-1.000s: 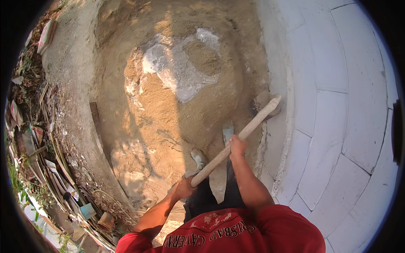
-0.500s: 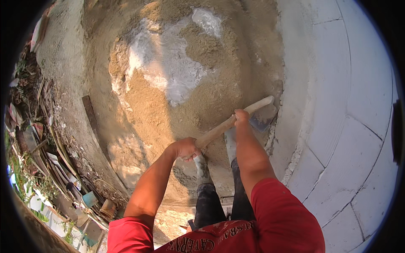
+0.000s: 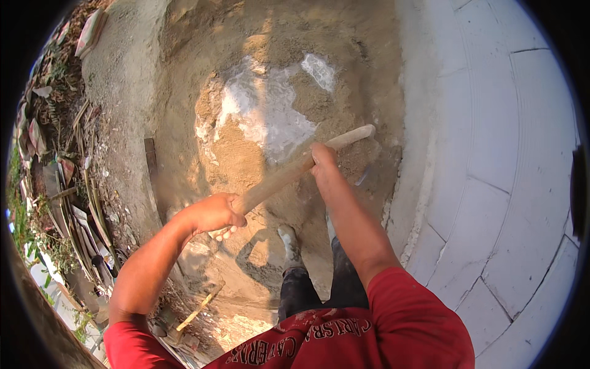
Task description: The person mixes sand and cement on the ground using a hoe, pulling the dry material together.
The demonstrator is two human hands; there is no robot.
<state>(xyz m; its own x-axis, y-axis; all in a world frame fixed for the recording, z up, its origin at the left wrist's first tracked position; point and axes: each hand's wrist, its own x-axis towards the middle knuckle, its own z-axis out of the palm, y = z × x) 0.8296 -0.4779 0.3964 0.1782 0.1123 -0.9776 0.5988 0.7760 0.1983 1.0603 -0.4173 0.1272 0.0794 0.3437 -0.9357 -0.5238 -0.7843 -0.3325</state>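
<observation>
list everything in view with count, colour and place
long-handled tool: one, pale brown, slanting across the middle
sandy pile: one, tan, centre
pale patches: two main, whitish, on the pile
slabs: several, pale grey, right side
strip: one, dark brown, left of the pile
bag: one, whitish, upper left
stick: one, yellow, lower left
debris: many pieces, mixed colours, left edge
plants: several, green, far left
shirt: one, red, bottom
trousers: one pair, black, below centre
feet: two, dusty grey, below the tool
left hand: one, bare, gripping the tool's near end
right hand: one, bare, gripping farther up
</observation>
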